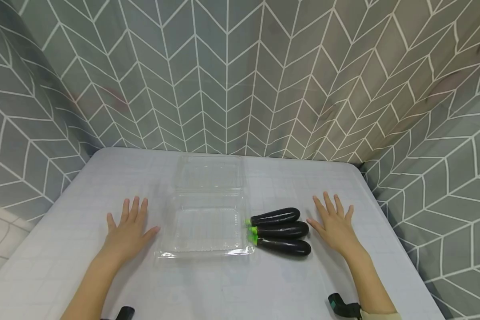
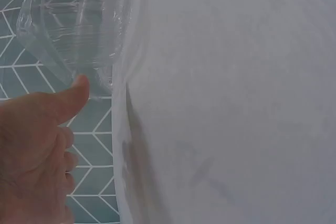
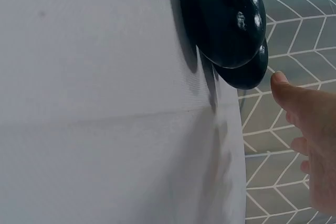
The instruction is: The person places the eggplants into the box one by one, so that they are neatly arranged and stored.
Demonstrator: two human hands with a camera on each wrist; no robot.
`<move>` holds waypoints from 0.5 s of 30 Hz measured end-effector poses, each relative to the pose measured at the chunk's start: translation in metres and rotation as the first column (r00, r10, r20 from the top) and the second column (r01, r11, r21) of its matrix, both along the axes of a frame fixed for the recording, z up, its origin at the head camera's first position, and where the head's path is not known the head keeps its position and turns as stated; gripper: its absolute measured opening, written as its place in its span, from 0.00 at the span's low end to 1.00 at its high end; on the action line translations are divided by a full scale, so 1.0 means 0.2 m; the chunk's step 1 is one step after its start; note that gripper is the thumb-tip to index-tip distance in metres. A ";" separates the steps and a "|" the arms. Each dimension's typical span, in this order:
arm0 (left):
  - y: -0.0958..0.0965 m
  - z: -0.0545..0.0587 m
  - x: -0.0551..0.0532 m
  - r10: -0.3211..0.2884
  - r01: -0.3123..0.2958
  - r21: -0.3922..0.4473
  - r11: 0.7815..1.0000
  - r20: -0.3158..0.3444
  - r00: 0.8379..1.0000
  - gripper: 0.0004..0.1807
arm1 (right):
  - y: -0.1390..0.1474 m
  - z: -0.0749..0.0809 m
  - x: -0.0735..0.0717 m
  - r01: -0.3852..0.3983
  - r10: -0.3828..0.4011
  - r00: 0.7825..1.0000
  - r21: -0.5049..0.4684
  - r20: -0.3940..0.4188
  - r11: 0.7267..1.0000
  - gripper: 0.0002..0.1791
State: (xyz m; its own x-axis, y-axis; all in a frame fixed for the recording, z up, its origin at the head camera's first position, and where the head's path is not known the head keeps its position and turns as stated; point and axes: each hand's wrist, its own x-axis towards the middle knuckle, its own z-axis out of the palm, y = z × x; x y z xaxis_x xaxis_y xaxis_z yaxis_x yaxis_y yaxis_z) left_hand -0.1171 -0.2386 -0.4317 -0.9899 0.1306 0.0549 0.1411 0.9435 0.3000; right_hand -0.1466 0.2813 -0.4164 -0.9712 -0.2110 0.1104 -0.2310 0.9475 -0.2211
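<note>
My left hand (image 1: 126,233) is spread, palm down, left of a clear plastic clamshell box (image 1: 208,229). Its thumb points toward the box's left side. The box stands with its lid (image 1: 209,173) folded back, away from me. Three dark eggplants lie side by side against the box's right edge, green stems toward it: a far one (image 1: 278,216), a middle one (image 1: 284,230) and a near one (image 1: 285,246). To their right my right hand (image 1: 335,226) is spread too, its thumb close to the round end of the middle eggplant. Neither hand holds anything.
A white cloth covers the table (image 1: 224,289). Grey curtains (image 1: 240,80) with a white chevron pattern hang behind it and on both sides. Black wrist devices show at the left forearm (image 1: 84,289) and right forearm (image 1: 370,284). Pale tiles (image 1: 0,235) appear at the far left.
</note>
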 end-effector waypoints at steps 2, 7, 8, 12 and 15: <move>0.00 0.00 0.01 -0.003 0.003 0.005 1.000 0.009 1.000 0.47 | 0.00 0.00 0.01 0.001 -0.001 1.000 -0.001 0.000 1.000 0.39; -0.01 0.00 0.01 -0.008 0.008 0.015 1.000 0.032 0.999 0.48 | 0.00 0.01 0.02 -0.006 0.006 1.000 -0.003 -0.008 1.000 0.39; -0.02 0.00 0.01 -0.011 0.010 0.017 1.000 0.035 0.999 0.49 | 0.00 0.01 0.02 -0.008 0.008 1.000 -0.004 -0.012 1.000 0.39; -0.04 0.01 0.01 -0.024 0.023 0.020 1.000 0.044 0.999 0.48 | -0.01 0.02 0.04 -0.018 0.018 0.999 -0.004 -0.039 1.000 0.39; -0.05 0.01 0.01 -0.036 0.035 0.021 0.999 0.042 0.998 0.48 | -0.01 0.03 0.06 -0.025 0.025 0.998 0.000 -0.054 1.000 0.39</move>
State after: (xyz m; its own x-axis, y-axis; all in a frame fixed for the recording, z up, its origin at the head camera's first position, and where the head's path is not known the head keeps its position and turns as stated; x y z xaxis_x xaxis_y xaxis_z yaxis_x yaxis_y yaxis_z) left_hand -0.1156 -0.2485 -0.4289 -0.9861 0.1651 0.0160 0.1613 0.9319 0.3249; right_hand -0.1354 0.2786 -0.4094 -0.9582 -0.2353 0.1627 -0.2664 0.9412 -0.2079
